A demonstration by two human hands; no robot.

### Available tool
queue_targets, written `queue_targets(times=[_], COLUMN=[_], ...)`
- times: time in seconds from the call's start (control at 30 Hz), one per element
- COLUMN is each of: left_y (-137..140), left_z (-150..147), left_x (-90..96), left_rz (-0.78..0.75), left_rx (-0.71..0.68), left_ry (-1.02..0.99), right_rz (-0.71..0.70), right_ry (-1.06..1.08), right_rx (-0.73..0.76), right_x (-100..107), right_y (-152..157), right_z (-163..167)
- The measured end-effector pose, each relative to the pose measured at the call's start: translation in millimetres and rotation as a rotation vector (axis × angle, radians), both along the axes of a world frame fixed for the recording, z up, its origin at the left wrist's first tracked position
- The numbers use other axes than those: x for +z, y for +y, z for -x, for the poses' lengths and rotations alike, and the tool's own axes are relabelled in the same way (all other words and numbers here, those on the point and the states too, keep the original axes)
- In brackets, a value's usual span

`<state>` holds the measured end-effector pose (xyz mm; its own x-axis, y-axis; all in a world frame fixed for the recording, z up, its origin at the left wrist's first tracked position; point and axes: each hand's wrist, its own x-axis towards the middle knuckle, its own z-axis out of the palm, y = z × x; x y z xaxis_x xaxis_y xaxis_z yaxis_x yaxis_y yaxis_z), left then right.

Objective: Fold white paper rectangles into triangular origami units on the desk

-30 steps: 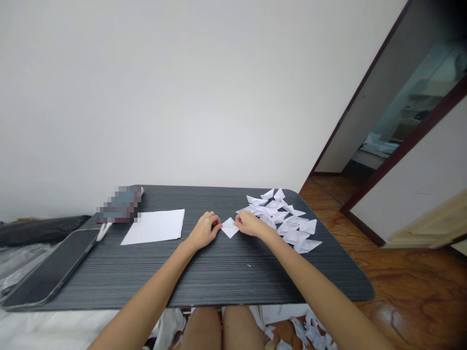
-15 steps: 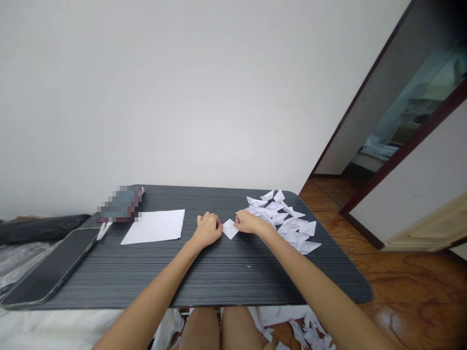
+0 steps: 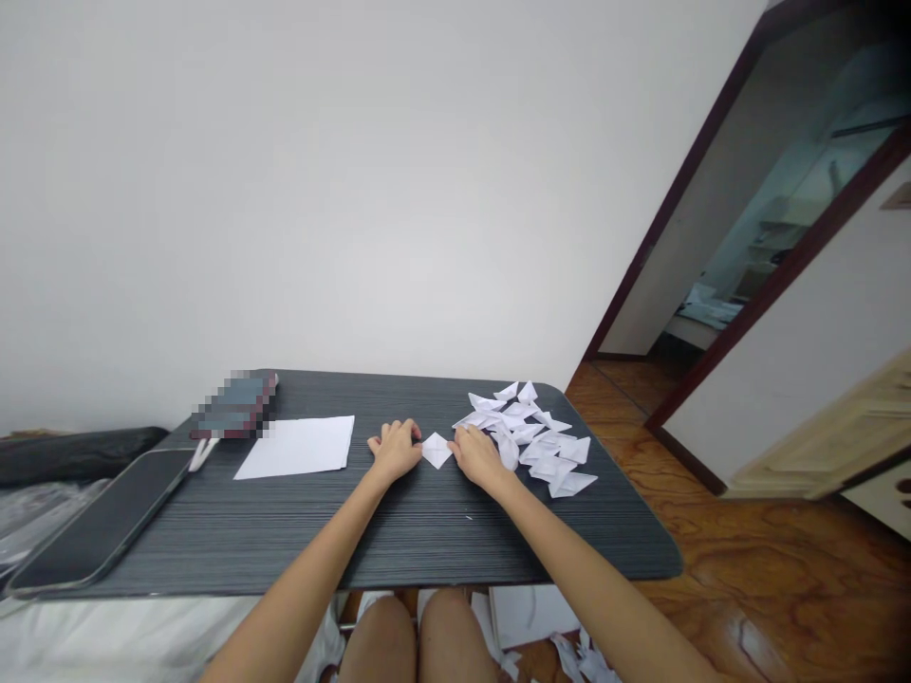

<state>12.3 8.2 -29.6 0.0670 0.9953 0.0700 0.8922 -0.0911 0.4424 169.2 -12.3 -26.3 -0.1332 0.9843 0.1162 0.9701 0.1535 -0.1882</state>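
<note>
A small white folded paper [image 3: 436,451], diamond-shaped with crease lines across it, lies on the dark table between my two hands. My left hand [image 3: 399,450] is at its left corner, gripping it at the edge with the thumb side while the other fingers fan out over the tabletop. At the right corner, my right hand [image 3: 476,455] grips the paper between thumb and fingers, its back facing up. Just beyond the right hand lies a pile of folded paper boats [image 3: 545,444].
White paper sheets [image 3: 299,448] lie stacked on the left of the table [image 3: 285,541]. A phone [image 3: 106,522] rests at the left edge, near a blurred-out object [image 3: 234,406] and a white cable [image 3: 203,453]. Paper scraps [image 3: 584,659] are below the table. A wall stands behind.
Both hands have loosened from tight pinches, their outer fingers now spread more. The folded paper stays between them, still a diamond. The camera view has shifted slightly.
</note>
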Motion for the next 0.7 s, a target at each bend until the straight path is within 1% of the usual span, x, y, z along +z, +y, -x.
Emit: queue_targets(times=[0.13, 0.23, 0.3, 0.37, 0.5, 0.57, 0.7], left_y=[3, 1, -2, -6, -10, -9, -3], left_z=[1, 3, 4, 4, -1, -4, -10], left_x=[8.5, 12.4, 11.1, 7.5, 1.2, 0.2, -0.8], left_rz=[0.097, 0.146, 0.105, 0.022, -0.063, -0.078, -0.039], left_rx=[-0.01, -0.023, -0.026, -0.033, -0.09, -0.1, -0.076], left_ry=[0.004, 0.004, 0.0, -0.016, -0.024, -0.008, 0.007], right_rz=[0.047, 0.052, 0.035, 0.013, -0.017, -0.039, -0.118], right_ry=[0.068, 0.112, 0.132, 0.155, 0.214, 0.238, 0.276], right_rx=[-0.039, -0.054, -0.055, -0.051, -0.051, -0.046, -0.004], right_x=[3, 5, 4, 1, -3, -5, -11], right_y=[-4, -8, -11, -12, -11, -10, -10], right_z=[2, 3, 4, 7, 11, 12, 13])
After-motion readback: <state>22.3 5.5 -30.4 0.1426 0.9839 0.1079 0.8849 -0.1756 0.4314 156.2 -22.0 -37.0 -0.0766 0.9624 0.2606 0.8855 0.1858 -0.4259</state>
